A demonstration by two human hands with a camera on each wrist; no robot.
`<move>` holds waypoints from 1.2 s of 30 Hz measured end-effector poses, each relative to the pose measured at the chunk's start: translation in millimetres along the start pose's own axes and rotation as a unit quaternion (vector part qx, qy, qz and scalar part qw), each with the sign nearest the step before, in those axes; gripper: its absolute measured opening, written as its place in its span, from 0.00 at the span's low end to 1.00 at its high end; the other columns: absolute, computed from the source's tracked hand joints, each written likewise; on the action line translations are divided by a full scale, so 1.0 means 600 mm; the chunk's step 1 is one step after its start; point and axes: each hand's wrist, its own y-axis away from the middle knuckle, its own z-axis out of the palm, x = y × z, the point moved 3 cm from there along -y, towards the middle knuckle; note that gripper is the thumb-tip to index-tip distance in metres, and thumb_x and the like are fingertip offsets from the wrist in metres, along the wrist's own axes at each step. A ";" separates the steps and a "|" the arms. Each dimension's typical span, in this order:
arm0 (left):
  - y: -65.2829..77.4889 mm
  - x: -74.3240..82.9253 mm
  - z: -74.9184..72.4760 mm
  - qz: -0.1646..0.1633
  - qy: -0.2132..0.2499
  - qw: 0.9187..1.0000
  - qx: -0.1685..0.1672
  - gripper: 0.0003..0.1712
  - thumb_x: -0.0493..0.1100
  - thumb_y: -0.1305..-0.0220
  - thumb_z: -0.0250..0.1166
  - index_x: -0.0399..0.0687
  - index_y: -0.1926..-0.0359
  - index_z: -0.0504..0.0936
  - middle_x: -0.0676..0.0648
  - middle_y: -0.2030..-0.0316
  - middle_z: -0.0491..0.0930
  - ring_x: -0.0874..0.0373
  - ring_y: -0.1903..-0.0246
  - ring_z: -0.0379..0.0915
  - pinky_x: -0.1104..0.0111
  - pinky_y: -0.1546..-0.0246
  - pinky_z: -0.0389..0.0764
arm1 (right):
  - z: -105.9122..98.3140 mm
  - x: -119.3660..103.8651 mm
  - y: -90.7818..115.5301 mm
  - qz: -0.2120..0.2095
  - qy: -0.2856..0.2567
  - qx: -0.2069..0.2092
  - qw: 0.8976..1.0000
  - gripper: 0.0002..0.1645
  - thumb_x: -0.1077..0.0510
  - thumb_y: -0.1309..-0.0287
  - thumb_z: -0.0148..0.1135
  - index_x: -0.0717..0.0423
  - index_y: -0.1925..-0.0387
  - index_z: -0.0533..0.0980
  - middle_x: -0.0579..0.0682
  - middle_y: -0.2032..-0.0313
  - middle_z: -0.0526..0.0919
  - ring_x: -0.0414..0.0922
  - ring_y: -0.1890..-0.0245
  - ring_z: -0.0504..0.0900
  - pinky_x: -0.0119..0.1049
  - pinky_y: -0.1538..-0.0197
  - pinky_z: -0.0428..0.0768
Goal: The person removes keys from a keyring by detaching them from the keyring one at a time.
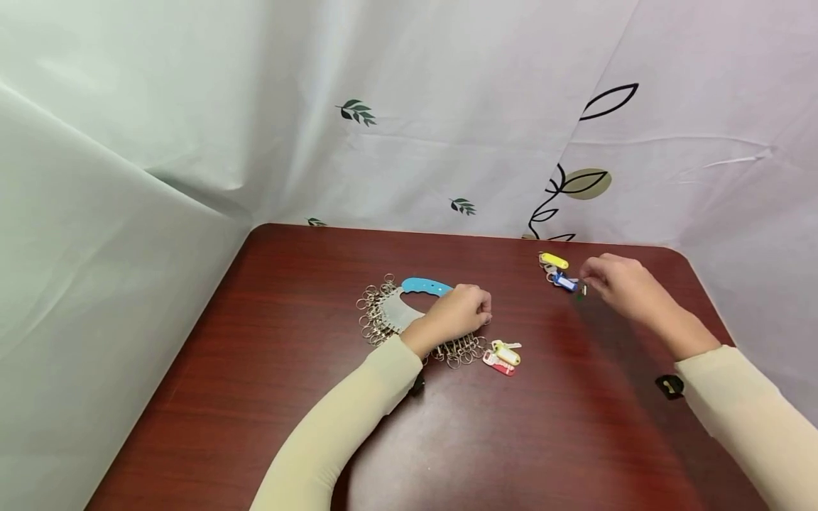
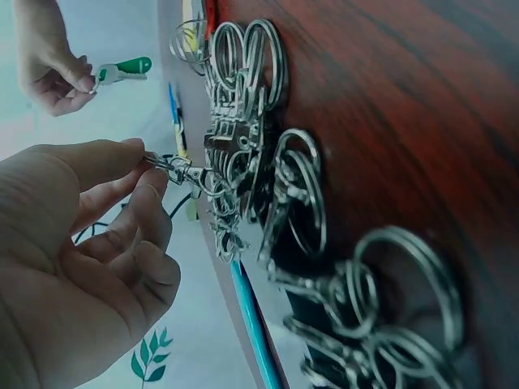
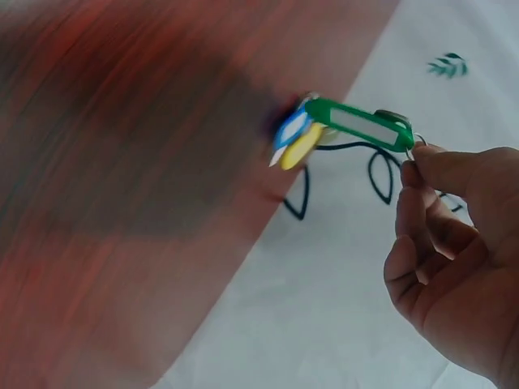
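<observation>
A grey metal key holder (image 1: 395, 313) with a blue handle (image 1: 424, 286) lies mid-table, its edge lined with snap hooks and split rings (image 1: 372, 318). Over its right side, my left hand (image 1: 455, 312) pinches one small metal clip (image 2: 174, 168) between thumb and index finger. My right hand (image 1: 618, 282) is raised at the right, pinching the small ring of a green key tag (image 3: 361, 127); a key (image 2: 109, 74) hangs with it. Near that hand lie a yellow key tag (image 1: 554, 260) and a blue key tag (image 1: 565, 282). Which ring the clip belongs to is unclear.
Beside the holder's right end lie keys with a pale yellow tag (image 1: 508, 354) and a red tag (image 1: 503, 368). The reddish-brown table (image 1: 255, 369) meets white patterned cloth (image 1: 409, 163) at its back and sides. A dark wrist device (image 1: 669, 386) shows by the right sleeve.
</observation>
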 end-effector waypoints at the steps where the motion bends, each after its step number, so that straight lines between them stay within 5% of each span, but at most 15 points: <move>1: -0.003 0.003 0.001 0.000 -0.007 1.000 -0.007 0.11 0.45 0.29 0.68 0.55 0.71 0.81 0.56 0.69 0.79 0.63 0.71 0.74 0.72 0.68 0.75 | -0.001 0.002 0.002 -0.001 0.003 -0.010 1.000 0.09 0.71 0.45 0.71 0.54 0.68 0.83 0.48 0.70 0.83 0.44 0.71 0.77 0.47 0.66 0.78; 10: 0.015 -0.011 -0.037 -0.011 -0.025 1.000 0.000 0.14 0.54 0.25 0.62 0.54 0.66 0.83 0.54 0.66 0.80 0.62 0.65 0.76 0.69 0.63 0.79 | -0.014 0.032 0.021 0.025 0.046 -0.103 0.993 0.07 0.67 0.41 0.71 0.55 0.62 0.82 0.51 0.67 0.82 0.50 0.65 0.83 0.53 0.61 0.83; 22: 0.085 -0.067 -0.084 0.015 -0.075 0.997 0.008 0.10 0.51 0.25 0.62 0.53 0.62 0.82 0.53 0.64 0.77 0.61 0.68 0.73 0.69 0.66 0.77 | 0.006 0.035 0.004 -0.020 0.123 -0.118 0.985 0.07 0.68 0.43 0.70 0.54 0.69 0.81 0.49 0.74 0.78 0.50 0.74 0.79 0.46 0.75 0.77; 36: 0.138 -0.100 -0.085 0.083 -0.174 0.981 0.035 0.10 0.49 0.25 0.61 0.47 0.57 0.80 0.49 0.63 0.74 0.56 0.61 0.71 0.64 0.58 0.78 | 0.069 -0.011 -0.040 -0.028 0.128 -0.130 0.983 0.05 0.67 0.39 0.67 0.55 0.68 0.83 0.53 0.73 0.78 0.53 0.74 0.78 0.49 0.76 0.76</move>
